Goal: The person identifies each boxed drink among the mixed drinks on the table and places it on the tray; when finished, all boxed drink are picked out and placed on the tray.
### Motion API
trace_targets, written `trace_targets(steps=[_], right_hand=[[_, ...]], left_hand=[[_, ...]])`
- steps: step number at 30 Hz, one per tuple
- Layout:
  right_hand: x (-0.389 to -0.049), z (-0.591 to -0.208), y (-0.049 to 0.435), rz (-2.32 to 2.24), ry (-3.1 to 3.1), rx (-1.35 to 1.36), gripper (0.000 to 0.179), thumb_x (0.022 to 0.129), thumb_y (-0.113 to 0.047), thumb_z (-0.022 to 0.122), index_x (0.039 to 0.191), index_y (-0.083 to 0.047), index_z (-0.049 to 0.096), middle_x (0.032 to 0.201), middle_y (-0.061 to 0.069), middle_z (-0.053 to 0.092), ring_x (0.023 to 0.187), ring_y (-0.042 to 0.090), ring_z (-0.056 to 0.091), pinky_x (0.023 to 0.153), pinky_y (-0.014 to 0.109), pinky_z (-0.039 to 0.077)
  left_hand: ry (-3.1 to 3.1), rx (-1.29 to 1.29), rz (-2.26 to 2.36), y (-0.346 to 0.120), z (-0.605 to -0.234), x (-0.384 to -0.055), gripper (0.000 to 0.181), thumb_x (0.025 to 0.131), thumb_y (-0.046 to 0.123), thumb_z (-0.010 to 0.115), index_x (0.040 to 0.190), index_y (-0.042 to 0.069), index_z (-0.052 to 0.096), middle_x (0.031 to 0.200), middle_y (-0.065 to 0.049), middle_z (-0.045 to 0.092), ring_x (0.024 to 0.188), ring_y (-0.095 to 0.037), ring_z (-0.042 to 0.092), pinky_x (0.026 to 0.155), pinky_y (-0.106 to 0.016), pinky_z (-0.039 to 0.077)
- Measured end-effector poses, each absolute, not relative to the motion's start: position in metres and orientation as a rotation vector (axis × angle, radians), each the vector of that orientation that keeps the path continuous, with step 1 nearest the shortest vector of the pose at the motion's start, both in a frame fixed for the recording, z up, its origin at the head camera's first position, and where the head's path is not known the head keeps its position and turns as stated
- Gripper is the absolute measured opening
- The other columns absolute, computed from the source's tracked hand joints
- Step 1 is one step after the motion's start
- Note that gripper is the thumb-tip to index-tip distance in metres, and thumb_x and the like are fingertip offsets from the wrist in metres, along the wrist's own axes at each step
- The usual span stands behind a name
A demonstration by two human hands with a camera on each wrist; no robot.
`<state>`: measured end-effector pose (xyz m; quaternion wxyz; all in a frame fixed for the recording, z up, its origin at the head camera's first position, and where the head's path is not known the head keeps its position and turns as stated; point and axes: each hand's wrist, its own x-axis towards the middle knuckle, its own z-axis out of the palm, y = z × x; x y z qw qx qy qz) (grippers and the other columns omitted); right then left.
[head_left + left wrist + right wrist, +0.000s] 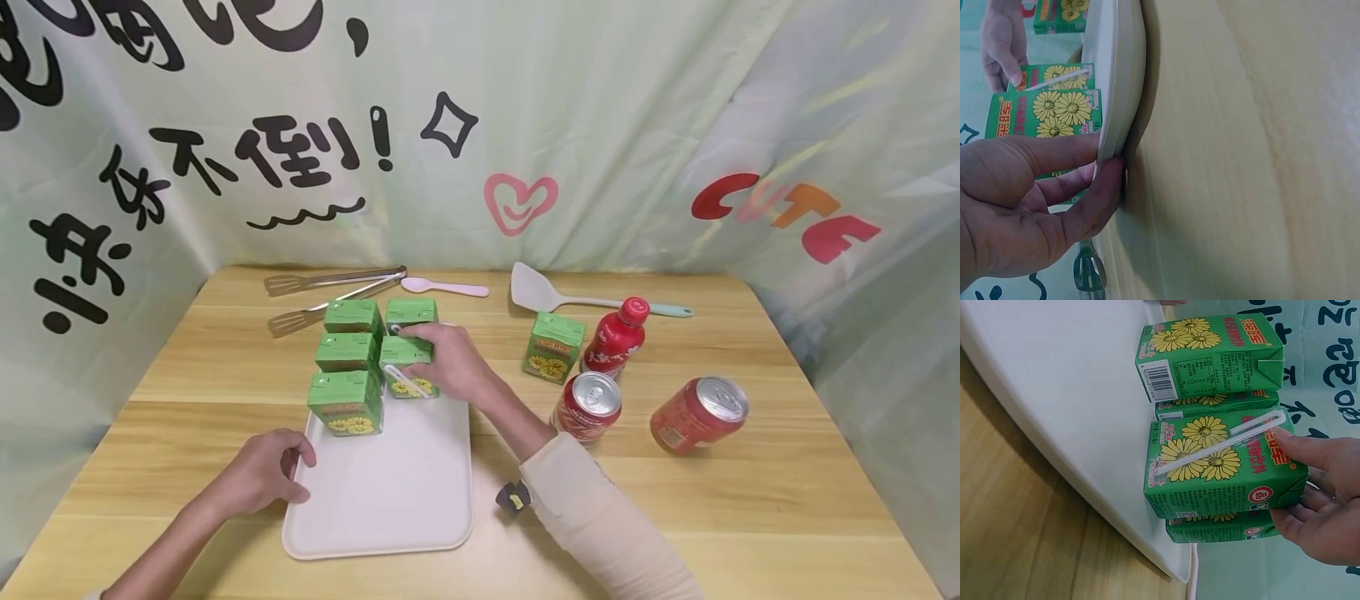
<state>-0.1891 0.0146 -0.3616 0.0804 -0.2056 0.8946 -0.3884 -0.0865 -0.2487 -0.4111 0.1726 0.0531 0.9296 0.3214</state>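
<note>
A white tray (390, 500) lies on the wooden table, bearing several green drink cartons printed with yellow flowers. My left hand (258, 471) grips the tray's left rim; in the left wrist view its thumb and fingers pinch the edge (1124, 69). Over the tray's far right part, my right hand (450, 362) holds a drink carton (1222, 450) by its upper part. A white straw (1222, 445) slants across that carton's front. Three cartons stand in a column at the tray's left, the nearest one (347, 402) being closest to my left hand. Another carton (411, 311) stands behind the held one.
Right of the tray are another green carton (553, 347), a red bottle (615, 337) and two red cans (588, 407). Metal tongs (337, 300), a pink spoon (444, 287) and a spatula (536, 290) lie along the back, before a printed curtain (615, 125).
</note>
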Motion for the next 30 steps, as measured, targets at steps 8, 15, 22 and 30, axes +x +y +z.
trace_targets(steps=[8,15,22,30], right_hand=[[-0.182,-0.356,0.027,-1.253,2.722,-0.712,0.053,0.075,-0.012,0.078,0.125,-0.009,0.06,0.13,0.007,0.06,0.121,0.024,0.056,0.101,0.035,0.045],[-0.173,-0.342,0.048,-1.255,2.763,-0.713,0.053,0.077,-0.016,0.077,0.126,-0.009,0.059,0.131,0.007,0.059,0.126,0.024,0.052,0.107,0.036,0.04],[-0.171,-0.335,0.077,-1.213,2.847,-0.669,0.053,0.076,-0.014,0.077,0.126,-0.008,0.059,0.129,0.009,0.061,0.123,0.026,0.055,0.104,0.039,0.042],[-0.177,-0.331,0.118,-1.185,2.831,-0.513,0.059,0.077,-0.017,0.077,0.131,-0.006,0.055,0.133,0.011,0.057,0.126,0.028,0.051,0.105,0.043,0.041]], left_hand=[[2.635,0.15,0.918,-0.248,-0.412,-0.086,0.038,0.055,-0.001,0.082,0.085,0.004,0.06,0.068,-0.004,0.05,0.063,-0.014,0.045,0.054,-0.022,0.039],[2.632,0.124,0.911,-0.248,-0.412,-0.087,0.037,0.055,-0.001,0.082,0.084,0.005,0.06,0.068,-0.004,0.05,0.064,-0.014,0.046,0.054,-0.023,0.039],[2.637,0.126,0.908,-0.249,-0.412,-0.088,0.037,0.055,-0.001,0.082,0.085,0.005,0.06,0.069,-0.004,0.05,0.064,-0.014,0.046,0.054,-0.022,0.039],[2.638,0.143,0.913,-0.249,-0.412,-0.087,0.037,0.055,-0.001,0.081,0.084,0.005,0.06,0.069,-0.004,0.05,0.064,-0.014,0.046,0.054,-0.023,0.04]])
